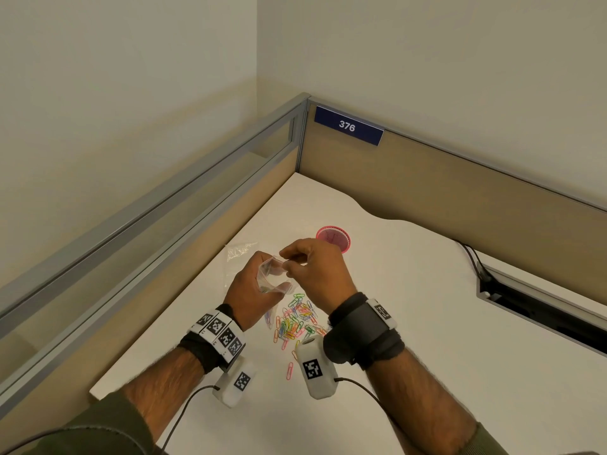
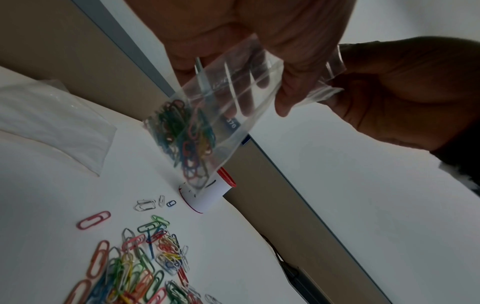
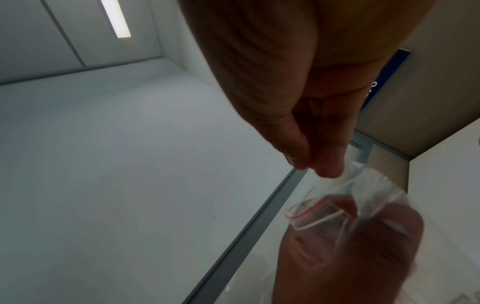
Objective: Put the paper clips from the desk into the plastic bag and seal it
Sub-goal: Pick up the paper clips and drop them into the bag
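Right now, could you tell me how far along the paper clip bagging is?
Partly done. A clump of clips already sits in the plastic bag. In hand: the left hand holds the bag while the right hand pinches its open mouth. Left: a large pile of paper clips remains on the desk, and the bag is unsealed.

Pink mesh cup (image 1: 334,237) stands on white desk (image 1: 427,323), near back. Second clear plastic bag (image 1: 237,250) lies flat, left of cup. Blue plate (image 1: 348,125) reading 376 on beige partition (image 1: 460,185). Black cable (image 1: 470,257) runs into a slot (image 1: 542,307) at right.
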Action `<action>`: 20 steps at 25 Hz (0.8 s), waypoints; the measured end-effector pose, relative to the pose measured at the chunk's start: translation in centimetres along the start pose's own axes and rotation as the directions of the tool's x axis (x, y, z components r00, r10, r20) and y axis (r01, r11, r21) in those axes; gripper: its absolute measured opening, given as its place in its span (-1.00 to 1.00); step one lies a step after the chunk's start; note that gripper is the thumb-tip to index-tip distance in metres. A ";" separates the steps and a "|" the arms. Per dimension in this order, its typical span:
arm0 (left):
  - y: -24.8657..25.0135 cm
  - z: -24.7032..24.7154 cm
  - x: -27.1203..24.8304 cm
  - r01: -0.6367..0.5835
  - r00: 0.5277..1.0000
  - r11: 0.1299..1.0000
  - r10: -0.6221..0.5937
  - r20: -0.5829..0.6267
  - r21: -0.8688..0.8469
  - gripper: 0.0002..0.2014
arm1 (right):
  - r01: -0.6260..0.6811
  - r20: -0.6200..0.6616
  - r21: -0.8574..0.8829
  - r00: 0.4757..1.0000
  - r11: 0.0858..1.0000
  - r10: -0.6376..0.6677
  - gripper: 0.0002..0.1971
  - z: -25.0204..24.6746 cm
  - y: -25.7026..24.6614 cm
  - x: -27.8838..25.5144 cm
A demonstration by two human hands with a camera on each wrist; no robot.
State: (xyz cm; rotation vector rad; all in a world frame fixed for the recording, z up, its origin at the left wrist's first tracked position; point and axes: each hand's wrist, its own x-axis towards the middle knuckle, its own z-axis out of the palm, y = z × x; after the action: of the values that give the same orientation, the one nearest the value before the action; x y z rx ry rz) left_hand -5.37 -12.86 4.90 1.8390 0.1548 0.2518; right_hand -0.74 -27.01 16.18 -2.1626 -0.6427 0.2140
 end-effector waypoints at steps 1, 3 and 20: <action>0.0 -0.1 -0.1 -0.012 1.000 1.000 0.012 -0.006 -0.001 -0.60 | 0.008 -0.032 0.022 0.999 1.000 -0.007 -0.85 -0.3 0.1 -0.1; -0.3 -0.6 -0.4 -0.008 1.000 1.000 0.008 -0.015 -0.019 -0.63 | 0.007 -0.086 0.043 0.996 0.999 -0.003 -0.85 -1.0 1.0 0.0; -0.9 -6.4 -0.1 0.057 0.995 0.998 -0.059 -0.083 -0.025 -0.63 | -0.065 0.326 -0.627 0.883 0.776 0.337 -0.34 7.6 15.4 4.0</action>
State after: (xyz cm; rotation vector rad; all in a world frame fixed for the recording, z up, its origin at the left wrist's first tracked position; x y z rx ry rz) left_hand -7.02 -6.65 5.77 1.7994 0.2621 0.2891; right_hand 5.59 -27.58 -0.26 -2.8503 -0.7888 0.6994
